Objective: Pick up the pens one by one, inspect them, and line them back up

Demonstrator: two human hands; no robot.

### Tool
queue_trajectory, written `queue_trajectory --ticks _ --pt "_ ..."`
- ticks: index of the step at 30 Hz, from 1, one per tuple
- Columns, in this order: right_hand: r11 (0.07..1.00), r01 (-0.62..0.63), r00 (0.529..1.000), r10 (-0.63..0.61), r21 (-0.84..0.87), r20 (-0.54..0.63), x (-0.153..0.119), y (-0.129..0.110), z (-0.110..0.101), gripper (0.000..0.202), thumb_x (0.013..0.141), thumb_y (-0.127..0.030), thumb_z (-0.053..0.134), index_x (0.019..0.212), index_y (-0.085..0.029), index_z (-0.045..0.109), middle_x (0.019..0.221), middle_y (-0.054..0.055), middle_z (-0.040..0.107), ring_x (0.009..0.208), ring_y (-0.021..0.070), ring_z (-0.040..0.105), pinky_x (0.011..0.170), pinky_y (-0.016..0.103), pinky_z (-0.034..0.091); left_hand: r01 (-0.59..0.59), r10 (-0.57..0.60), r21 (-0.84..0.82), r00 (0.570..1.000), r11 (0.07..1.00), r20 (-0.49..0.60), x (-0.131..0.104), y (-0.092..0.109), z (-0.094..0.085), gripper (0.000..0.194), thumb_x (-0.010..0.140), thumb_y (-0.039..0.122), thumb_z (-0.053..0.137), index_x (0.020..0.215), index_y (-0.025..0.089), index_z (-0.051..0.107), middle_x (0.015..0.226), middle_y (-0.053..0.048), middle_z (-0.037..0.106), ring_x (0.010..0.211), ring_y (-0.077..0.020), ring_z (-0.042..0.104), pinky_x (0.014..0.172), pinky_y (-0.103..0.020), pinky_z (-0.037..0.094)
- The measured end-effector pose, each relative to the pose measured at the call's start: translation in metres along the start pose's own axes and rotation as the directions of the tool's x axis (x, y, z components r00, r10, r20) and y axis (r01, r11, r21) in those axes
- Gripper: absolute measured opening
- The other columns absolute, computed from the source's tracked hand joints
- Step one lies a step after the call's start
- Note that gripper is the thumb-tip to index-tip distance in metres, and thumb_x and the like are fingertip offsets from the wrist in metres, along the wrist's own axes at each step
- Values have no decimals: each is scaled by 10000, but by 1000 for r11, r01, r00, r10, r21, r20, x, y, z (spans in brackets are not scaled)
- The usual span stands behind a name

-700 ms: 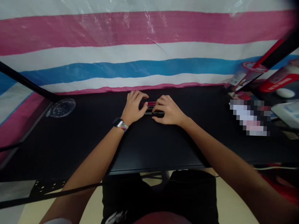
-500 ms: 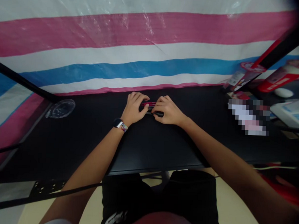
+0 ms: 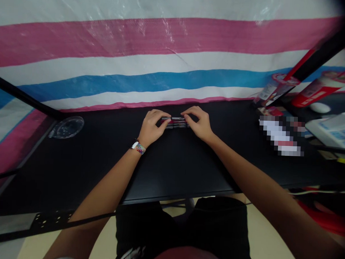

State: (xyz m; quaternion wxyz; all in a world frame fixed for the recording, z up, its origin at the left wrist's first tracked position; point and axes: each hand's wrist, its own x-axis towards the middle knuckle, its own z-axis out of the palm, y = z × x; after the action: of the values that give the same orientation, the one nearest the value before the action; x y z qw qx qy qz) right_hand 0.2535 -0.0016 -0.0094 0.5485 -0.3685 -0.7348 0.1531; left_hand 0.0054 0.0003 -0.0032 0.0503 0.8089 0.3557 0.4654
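Several slim pens (image 3: 177, 122), dark with some red, lie side by side in a row on the black table. My left hand (image 3: 153, 126) is curled at their left ends, thumb and fingers closing on them. At the opposite side, my right hand (image 3: 200, 122) has its thumb and forefinger bent around the right ends, the index tip by the far pen. The fingers partly cover the ends of the pens. A watch with a multicoloured band (image 3: 138, 147) is on my left wrist.
A clear plastic lid (image 3: 67, 127) lies at the left. Toward the right stand a clear cup (image 3: 275, 89) with a red straw and a red-and-white cup (image 3: 322, 89). A white device (image 3: 332, 129) sits at the far right. A striped sheet (image 3: 164, 38) hangs behind the table (image 3: 173, 171).
My right hand has shifted slightly right and up, from the near dark pen to the pens' right ends. A dark pen now shows at the far side of the row. My left hand stays at the left ends.
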Motion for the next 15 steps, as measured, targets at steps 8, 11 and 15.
queue_trajectory --ticks 8,11,15 --pt "950 -259 964 265 175 -11 1 18 0 140 946 -350 772 1006 -265 866 1039 60 817 876 245 748 827 443 603 163 -177 -156 981 974 -79 1 -4 2 115 972 210 824 1066 274 839 1120 -38 874 1124 -263 813 1071 -480 606" --pt "913 -333 942 332 237 42 2 17 0 152 926 -377 791 1000 -268 867 1027 57 839 917 259 773 885 467 628 180 -195 -155 977 971 -85 1 -5 2 127 969 210 832 1076 278 838 1136 -37 880 1159 -267 817 1097 -488 593" --pt "850 -400 914 399 344 75 4 13 -1 192 883 -404 846 999 -255 881 974 63 864 927 274 803 932 491 649 199 -209 -135 976 971 -59 1 -4 0 118 985 236 815 1089 284 842 1138 -35 882 1119 -258 821 1077 -480 603"
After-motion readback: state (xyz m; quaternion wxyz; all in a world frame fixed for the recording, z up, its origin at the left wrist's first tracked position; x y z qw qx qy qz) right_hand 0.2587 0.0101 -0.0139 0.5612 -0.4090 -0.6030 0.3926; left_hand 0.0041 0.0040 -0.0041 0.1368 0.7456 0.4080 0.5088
